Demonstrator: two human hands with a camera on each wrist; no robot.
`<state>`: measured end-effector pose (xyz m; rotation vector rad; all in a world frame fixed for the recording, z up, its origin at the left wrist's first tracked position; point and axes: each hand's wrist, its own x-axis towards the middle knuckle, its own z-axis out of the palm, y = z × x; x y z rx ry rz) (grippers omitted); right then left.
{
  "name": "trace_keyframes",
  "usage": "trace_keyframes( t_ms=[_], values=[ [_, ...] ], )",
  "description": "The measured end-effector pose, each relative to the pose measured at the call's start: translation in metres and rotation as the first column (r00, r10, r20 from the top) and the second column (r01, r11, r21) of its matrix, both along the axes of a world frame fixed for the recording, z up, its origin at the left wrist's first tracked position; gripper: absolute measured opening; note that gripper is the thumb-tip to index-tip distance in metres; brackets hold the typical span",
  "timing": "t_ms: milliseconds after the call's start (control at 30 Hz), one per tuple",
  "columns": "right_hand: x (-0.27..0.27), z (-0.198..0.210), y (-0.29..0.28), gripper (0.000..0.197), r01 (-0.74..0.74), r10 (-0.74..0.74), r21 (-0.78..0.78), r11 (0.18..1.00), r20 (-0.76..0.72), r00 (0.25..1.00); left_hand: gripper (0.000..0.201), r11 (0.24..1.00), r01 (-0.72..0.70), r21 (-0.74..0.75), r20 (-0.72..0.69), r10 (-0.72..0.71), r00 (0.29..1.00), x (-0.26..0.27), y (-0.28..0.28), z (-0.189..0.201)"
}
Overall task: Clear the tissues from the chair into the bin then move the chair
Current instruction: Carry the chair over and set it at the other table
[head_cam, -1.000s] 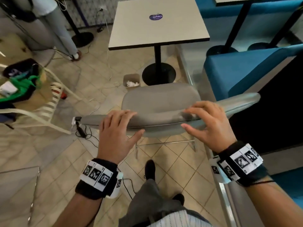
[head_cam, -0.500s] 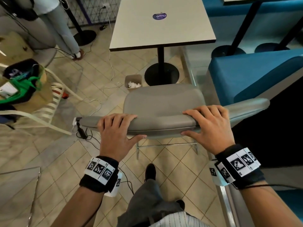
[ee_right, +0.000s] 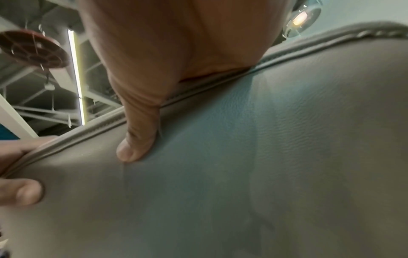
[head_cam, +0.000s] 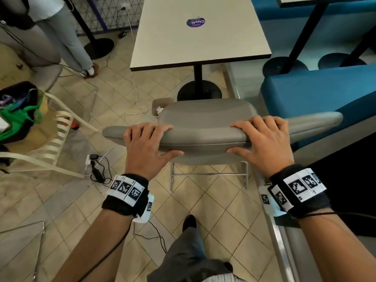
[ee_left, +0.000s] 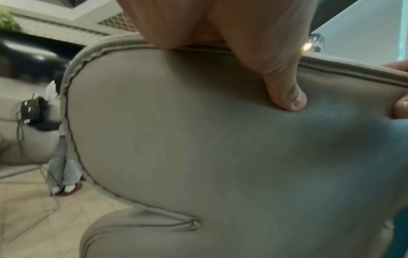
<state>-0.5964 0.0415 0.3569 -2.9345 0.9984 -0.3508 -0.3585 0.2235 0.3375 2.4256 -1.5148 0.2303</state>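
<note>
A grey padded chair [head_cam: 205, 117] stands in front of me, its backrest top nearest. My left hand [head_cam: 146, 145] grips the backrest top on the left, fingers over the front and thumb on the rear face. My right hand [head_cam: 262, 139] grips it on the right the same way. The seat shows no tissues. In the left wrist view the chair back [ee_left: 220, 148] fills the frame under my thumb. The right wrist view shows the chair back [ee_right: 264, 157] likewise. A small beige bin [head_cam: 157, 104] with white tissue [head_cam: 159, 109] inside sits half hidden behind the chair's left front.
A white square table [head_cam: 195, 31] on a black pedestal stands just beyond the chair. Blue benches [head_cam: 317, 92] lie to the right. A cream slatted chair [head_cam: 59, 131] with bags stands at the left. Cables and a charger [head_cam: 95, 163] trail on the tiled floor. A person [head_cam: 67, 37] stands at the far left.
Both hands have closed onto the backrest top, thumbs tucking under its rear. The chair has slid forward, now covering part of the bin.
</note>
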Motion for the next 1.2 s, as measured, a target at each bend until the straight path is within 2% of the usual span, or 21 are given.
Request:
trace_keyframes(
  t_ms=[367,533,700,933,1200],
  values=[
    [0.051,-0.009,0.016,0.057,0.026,-0.026,0.005,1.0,0.014,1.0,0.076,1.0,0.011,-0.008,0.044,-0.011,0.999,0.054,0.005,-0.002],
    [0.049,-0.009,0.024,0.056,0.031,-0.031,0.02,0.999,0.01,0.999,0.078,1.0,0.012,-0.006,0.049,-0.012,0.999,0.051,0.011,-0.003],
    [0.043,-0.008,0.03,0.055,0.021,-0.022,0.028,0.999,0.032,0.999,0.072,0.996,-0.003,-0.093,0.053,0.008,0.999,0.041,0.02,-0.011],
    [0.048,0.003,0.004,0.054,0.014,-0.014,0.035,0.999,0.007,1.0,0.074,0.993,0.019,-0.114,0.096,-0.008,0.995,0.046,-0.001,-0.004],
    [0.034,-0.005,0.027,0.054,0.008,-0.007,0.041,0.999,-0.016,1.0,0.071,0.993,0.004,-0.12,0.1,0.008,0.995,0.029,0.021,-0.014]
  ],
)
